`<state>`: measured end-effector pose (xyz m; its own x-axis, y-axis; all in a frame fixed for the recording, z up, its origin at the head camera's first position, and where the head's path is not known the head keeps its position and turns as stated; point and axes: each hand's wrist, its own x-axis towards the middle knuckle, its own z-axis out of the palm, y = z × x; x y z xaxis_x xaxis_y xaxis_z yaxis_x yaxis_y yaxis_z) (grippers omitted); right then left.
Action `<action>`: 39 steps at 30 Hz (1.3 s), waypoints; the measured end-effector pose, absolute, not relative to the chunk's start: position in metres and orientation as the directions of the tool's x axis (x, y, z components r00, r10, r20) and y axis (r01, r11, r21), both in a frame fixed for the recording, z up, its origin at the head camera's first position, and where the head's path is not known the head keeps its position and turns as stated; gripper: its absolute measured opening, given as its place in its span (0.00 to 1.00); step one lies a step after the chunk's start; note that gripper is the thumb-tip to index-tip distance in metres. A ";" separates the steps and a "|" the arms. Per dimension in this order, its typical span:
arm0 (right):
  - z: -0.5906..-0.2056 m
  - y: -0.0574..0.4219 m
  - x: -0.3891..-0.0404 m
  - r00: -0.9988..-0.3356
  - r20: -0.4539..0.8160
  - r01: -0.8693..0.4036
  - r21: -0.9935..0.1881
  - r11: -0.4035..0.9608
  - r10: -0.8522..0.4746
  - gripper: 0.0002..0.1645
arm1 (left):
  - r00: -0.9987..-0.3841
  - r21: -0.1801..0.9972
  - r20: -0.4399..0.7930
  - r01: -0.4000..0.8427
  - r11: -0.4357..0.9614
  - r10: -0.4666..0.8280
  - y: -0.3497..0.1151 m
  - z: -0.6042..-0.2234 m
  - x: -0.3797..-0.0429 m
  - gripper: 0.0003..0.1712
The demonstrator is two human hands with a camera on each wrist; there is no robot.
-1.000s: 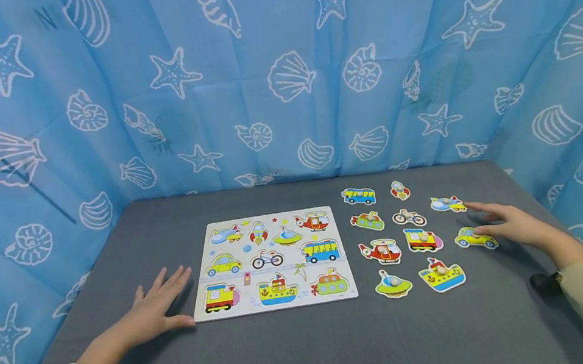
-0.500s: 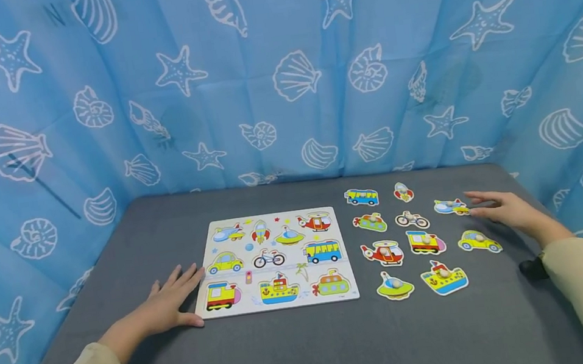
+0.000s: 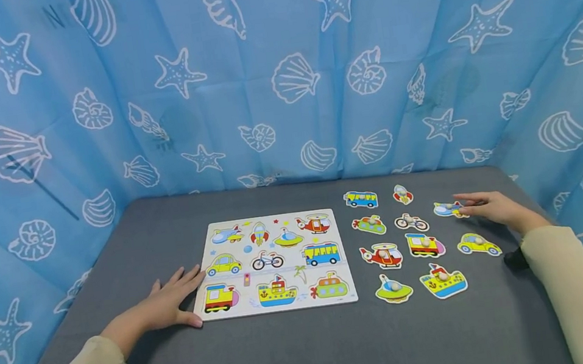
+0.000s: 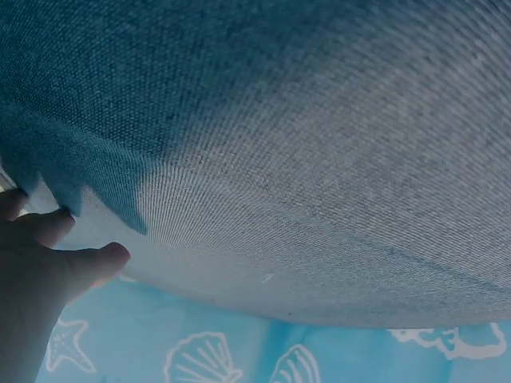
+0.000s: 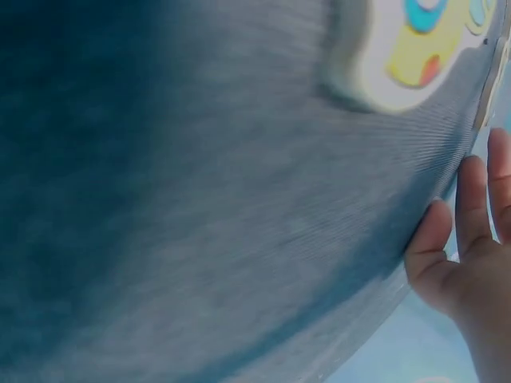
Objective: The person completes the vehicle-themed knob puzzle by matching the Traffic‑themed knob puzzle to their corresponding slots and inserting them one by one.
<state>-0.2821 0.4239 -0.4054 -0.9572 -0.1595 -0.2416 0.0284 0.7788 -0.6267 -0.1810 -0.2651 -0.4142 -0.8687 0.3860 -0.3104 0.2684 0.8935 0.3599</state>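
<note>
Grey tabletop (image 3: 292, 354), airplane piece (image 3: 443, 209), partly covered by right fingers (image 3: 475, 197)

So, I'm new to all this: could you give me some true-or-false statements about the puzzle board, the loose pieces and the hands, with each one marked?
1. The left hand is at the left edge of the puzzle board. True.
2. The right hand is nearest the bicycle piece. False: the right hand is at the airplane piece.
3. Ten loose pieces lie on the grey table. True.
4. The curtain behind is plain. False: the curtain carries white shells and starfish.
5. The train piece lies to the right of the board. True.
</note>
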 end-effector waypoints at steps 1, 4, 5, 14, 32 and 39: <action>-0.405 0.423 -0.283 -0.956 -0.243 0.026 -0.627 0.779 -0.164 0.39 | -0.869 0.360 -0.312 0.267 0.894 0.385 -0.265 -0.414 -0.181 0.62; -0.405 0.418 -0.287 -0.951 -0.239 0.002 -0.639 0.769 -0.197 0.38 | -0.868 0.359 -0.321 0.258 0.897 0.378 -0.266 -0.415 -0.180 0.62; -0.405 0.417 -0.288 -0.948 -0.240 -0.006 -0.640 0.768 -0.208 0.38 | -0.867 0.360 -0.324 0.256 0.897 0.378 -0.267 -0.415 -0.180 0.62; -0.407 0.413 -0.299 -0.933 -0.311 0.061 -0.632 0.772 -0.181 0.39 | -0.854 0.374 -0.360 0.235 0.897 0.374 -0.273 -0.412 -0.183 0.62; -0.411 0.410 -0.312 -0.927 -0.350 0.138 -0.651 0.746 -0.133 0.38 | -0.864 0.342 -0.391 0.184 0.922 0.318 -0.276 -0.413 -0.186 0.65; -0.409 0.407 -0.315 -0.926 -0.360 0.157 -0.634 0.757 -0.110 0.34 | -0.865 0.368 -0.384 0.176 0.913 0.322 -0.278 -0.412 -0.185 0.65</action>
<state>-0.3149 0.4067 -0.4095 -0.9264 -0.1099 -0.3600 0.1565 0.7573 -0.6340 -0.1849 -0.2780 -0.4124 -0.8652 0.3218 -0.3845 0.1759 0.9129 0.3684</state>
